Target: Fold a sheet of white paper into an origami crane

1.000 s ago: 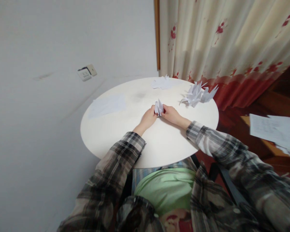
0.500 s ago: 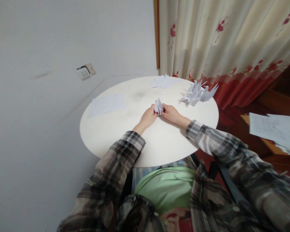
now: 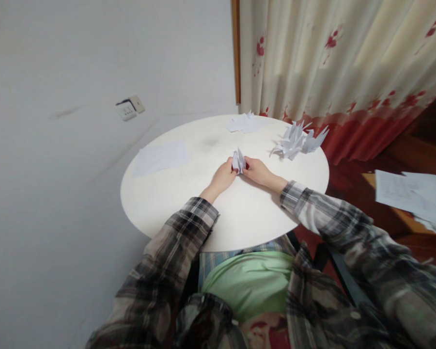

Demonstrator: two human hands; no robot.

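Note:
A small folded piece of white paper (image 3: 239, 160), pointed at the top, stands between my two hands over the middle of the table. My left hand (image 3: 224, 175) pinches its left side with thumb and fingers. On the opposite side, my right hand (image 3: 258, 171) grips it the same way. Part of the paper's lower edge is hidden by the fingertips. To the right of my right hand lies a cluster of several folded paper cranes (image 3: 293, 140) with pointed wings and tails.
The round white table (image 3: 160, 203) stands against the wall. Flat white paper (image 3: 162, 157) lies at its left, and more paper pieces (image 3: 243, 122) lie at the back. Written sheets (image 3: 410, 191) rest on a wooden surface at the right. A curtain (image 3: 312, 58) hangs behind.

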